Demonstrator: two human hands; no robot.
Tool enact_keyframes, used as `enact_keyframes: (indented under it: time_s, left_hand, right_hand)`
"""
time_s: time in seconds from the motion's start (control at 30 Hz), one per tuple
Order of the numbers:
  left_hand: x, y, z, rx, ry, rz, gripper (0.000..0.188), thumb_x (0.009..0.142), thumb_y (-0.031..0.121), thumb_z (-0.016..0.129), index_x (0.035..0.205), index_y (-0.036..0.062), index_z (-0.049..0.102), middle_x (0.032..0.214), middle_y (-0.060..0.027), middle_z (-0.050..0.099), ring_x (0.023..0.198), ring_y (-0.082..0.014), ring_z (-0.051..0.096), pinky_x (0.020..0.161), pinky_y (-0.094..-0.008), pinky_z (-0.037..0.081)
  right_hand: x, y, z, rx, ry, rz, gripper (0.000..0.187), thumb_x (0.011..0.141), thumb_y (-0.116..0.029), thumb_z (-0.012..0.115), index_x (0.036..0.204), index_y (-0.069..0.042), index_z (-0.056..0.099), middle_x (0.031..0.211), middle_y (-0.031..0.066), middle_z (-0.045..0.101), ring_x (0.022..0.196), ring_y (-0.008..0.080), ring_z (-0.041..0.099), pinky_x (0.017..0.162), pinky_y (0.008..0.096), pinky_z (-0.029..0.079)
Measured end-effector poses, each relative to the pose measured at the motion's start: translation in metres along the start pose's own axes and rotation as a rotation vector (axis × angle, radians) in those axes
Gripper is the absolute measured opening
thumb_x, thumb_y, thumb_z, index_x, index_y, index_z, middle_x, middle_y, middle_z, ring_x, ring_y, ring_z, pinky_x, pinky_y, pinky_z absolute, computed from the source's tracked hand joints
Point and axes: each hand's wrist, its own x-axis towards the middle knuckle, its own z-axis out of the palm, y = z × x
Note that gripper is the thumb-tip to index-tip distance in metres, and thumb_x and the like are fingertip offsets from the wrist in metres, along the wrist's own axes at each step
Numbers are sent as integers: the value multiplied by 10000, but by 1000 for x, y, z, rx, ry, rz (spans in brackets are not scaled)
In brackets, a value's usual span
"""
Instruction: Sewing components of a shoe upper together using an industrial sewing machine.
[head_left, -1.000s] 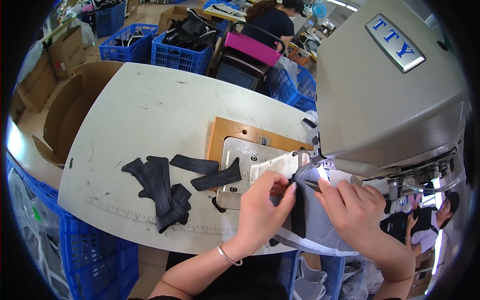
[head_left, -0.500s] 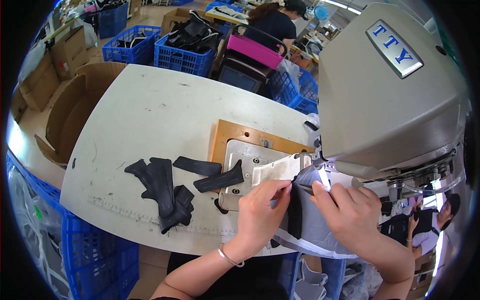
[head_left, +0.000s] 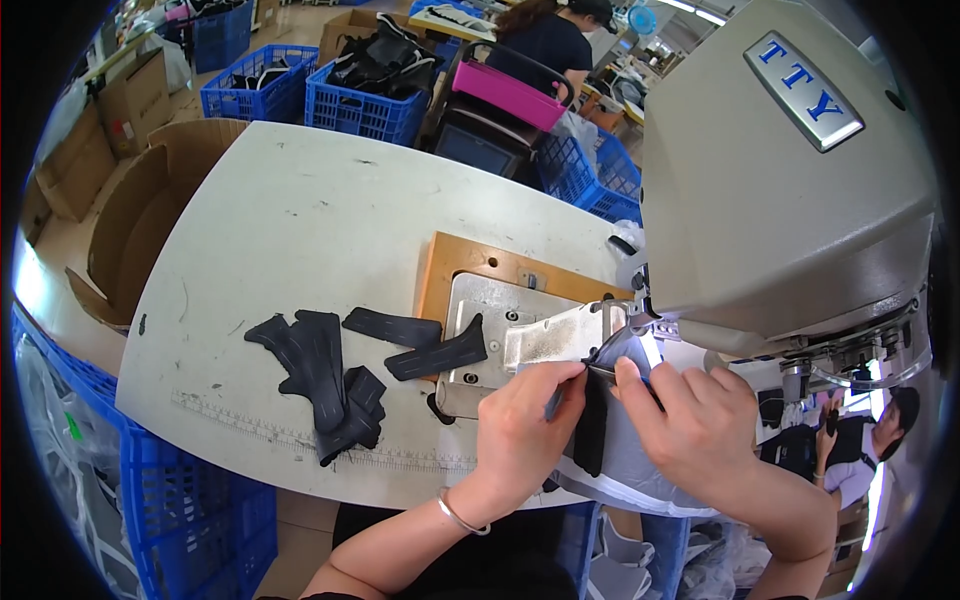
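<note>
At the sewing machine (head_left: 780,190), my left hand (head_left: 525,425) pinches the upper end of a black fabric strip (head_left: 590,435) between thumb and fingers. The strip hangs down over a light grey fabric piece (head_left: 640,460). My right hand (head_left: 695,420) is closed just right of it, thumb and forefinger pressed together near the strip's top. A thin dark thing shows between the two hands, too small to name. Both hands are just in front of the needle area and the metal plate (head_left: 475,345). Several dark fabric pieces (head_left: 320,370) lie left on the white table (head_left: 300,220).
A wooden frame (head_left: 440,270) surrounds the metal plate. Blue crates (head_left: 365,115) and a pink tray (head_left: 510,95) stand beyond the table. A cardboard box (head_left: 130,220) is at left, another blue crate (head_left: 190,500) near left. Other people (head_left: 545,50) are in the background.
My right thumb and forefinger have moved slightly up and left, closer to my left fingertips. My left hand stays almost in place. The loose dark pieces have not moved on the table.
</note>
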Motion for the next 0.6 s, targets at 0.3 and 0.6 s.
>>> enact_keyframes:
  time_s: [0.3,0.6]
  left_hand:
    - [0,0,2,57,34,82,211,749,-62,737,930,21,668,851,-102,707,727,-227,711,638,-288,551]
    - [-1,2,-4,50,30,109,232,720,-82,733,910,24,653,833,-100,693,714,-247,697,643,-297,545]
  right_hand:
    - [2,-1,-1,-14,16,4,36,786,-119,696,772,-148,680,606,-35,351,515,108,381,486,273,278]
    - [-3,2,1,-5,12,-37,52,775,-129,704,766,-156,661,609,-48,372,512,104,374,493,270,269]
